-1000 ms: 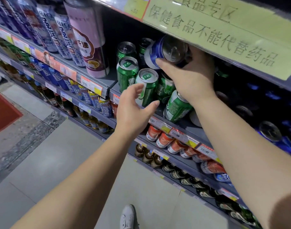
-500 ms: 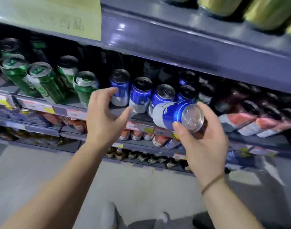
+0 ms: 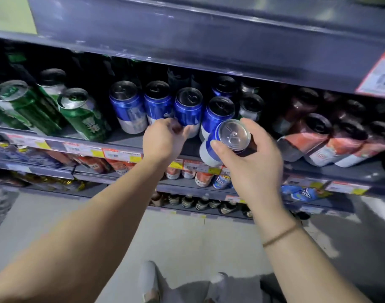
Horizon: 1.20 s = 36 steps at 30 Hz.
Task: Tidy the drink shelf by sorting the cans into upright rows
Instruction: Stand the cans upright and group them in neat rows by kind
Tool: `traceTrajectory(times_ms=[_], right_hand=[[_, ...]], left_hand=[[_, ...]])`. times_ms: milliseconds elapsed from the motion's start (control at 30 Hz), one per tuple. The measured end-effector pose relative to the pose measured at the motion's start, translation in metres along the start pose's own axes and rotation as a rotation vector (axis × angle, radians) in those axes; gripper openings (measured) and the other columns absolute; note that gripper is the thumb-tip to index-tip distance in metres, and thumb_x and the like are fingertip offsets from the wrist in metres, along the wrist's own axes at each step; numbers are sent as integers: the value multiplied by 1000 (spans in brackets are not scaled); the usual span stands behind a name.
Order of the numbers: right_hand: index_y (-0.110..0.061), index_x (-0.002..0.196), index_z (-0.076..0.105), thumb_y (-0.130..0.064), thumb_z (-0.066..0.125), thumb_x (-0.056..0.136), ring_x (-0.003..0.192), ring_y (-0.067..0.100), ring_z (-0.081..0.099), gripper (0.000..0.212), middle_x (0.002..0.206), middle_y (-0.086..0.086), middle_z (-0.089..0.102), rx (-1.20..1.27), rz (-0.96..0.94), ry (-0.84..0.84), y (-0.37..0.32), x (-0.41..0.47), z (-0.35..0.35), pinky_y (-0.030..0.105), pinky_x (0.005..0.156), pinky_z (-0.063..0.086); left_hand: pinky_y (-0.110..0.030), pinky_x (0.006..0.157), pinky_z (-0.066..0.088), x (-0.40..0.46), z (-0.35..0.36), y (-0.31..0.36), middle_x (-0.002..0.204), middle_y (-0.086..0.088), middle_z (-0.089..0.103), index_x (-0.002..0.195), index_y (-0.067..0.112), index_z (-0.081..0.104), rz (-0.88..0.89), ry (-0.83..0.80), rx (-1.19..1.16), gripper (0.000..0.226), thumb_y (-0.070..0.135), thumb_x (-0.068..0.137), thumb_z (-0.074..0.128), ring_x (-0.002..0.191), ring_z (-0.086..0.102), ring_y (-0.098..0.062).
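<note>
Glossy metal blue cans [image 3: 188,108], shiny silver lids. Green cans [image 3: 82,114] at 9 o'clock: glossy metal. Red cans [image 3: 305,136] at 3 o'clock: glossy too. Shelf edge [image 3: 187,40] at 12: smooth, semi-gloss grey. Paper price tags [image 3: 119,153]. Thin cord bracelet [image 3: 279,236], matt.

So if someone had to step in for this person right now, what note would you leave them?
Right hand: grips a blue can, tilted, at the shelf's front edge, not yet set down.
Left hand: fingers curled on the base of a standing blue can.
Done: several blue cans stand upright in the middle; green cans left, red cans right.
Left: stand the held can among the blue ones, then check the rows behind, which are too dark to judge.
</note>
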State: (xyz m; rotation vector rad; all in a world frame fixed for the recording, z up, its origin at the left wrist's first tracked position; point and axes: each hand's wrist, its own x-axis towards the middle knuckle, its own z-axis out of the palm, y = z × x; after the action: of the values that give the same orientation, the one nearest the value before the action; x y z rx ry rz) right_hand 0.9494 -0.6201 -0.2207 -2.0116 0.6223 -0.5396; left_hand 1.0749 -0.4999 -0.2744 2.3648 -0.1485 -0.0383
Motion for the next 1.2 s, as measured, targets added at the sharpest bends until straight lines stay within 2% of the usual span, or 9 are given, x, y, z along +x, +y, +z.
traceTrajectory(times_ms=[133,267,433,533,700,833,1000,1100,1200], right_hand=[[-37,111,63,-45,80,64,97,1,56,52,103,-17,61,-17,-7,-45,-7,3,20,19,84,46],[-29,122,58,-48,80,66,107,12,57,63,113,-8,64,-47,-26,-92,-20,16,49,27,88,47],[-28,132,51,-57,72,72,120,21,51,70,132,0,49,-320,-88,-189,-35,29,77,32,89,45],[-29,136,48,-56,69,75,120,20,52,70,134,1,47,-289,-128,-207,-35,22,66,33,93,47],[-29,133,46,-38,65,67,114,28,55,70,120,7,60,-214,15,244,12,60,16,35,94,47],[-22,127,51,-33,80,64,97,17,63,70,105,-4,65,-140,237,-23,45,93,6,27,79,52],[-22,117,55,-33,84,64,86,8,59,61,91,-15,61,-103,159,38,44,68,-13,25,75,49],[-28,108,54,-34,83,65,86,-4,58,52,95,-19,62,-50,61,-18,24,24,-34,17,76,46],[-35,117,56,-45,76,65,100,-6,60,56,106,-18,66,94,6,-351,10,7,-42,18,86,48]], left_hand=[[-29,72,44,20,5,-8,94,-10,73,95,13,72,45,-68,-8,21,29,92,59,91,64,-31],[-31,95,49,13,-17,-17,111,-4,69,114,11,67,-15,-92,-522,40,5,81,47,107,63,-18],[-26,89,50,-15,-34,-31,116,5,63,112,41,49,111,-465,-552,56,11,69,66,107,61,-8],[-24,80,47,-9,-25,-23,108,6,64,106,29,48,127,-229,-272,45,29,70,75,99,63,-12],[-25,75,41,0,-8,-8,93,11,58,112,13,54,23,-80,-124,59,44,70,82,86,55,-9],[-22,83,47,2,1,-2,107,9,64,117,16,53,-55,-45,-347,64,34,66,88,96,62,-4],[-36,84,52,-48,5,-6,107,3,51,115,17,52,165,158,-219,57,37,71,83,95,54,-14],[-23,93,44,-75,12,16,118,9,48,133,17,47,334,-17,-312,80,42,67,84,109,50,-8],[-10,89,41,-82,12,40,111,27,57,122,40,46,345,-233,-485,70,29,65,85,108,54,6]])
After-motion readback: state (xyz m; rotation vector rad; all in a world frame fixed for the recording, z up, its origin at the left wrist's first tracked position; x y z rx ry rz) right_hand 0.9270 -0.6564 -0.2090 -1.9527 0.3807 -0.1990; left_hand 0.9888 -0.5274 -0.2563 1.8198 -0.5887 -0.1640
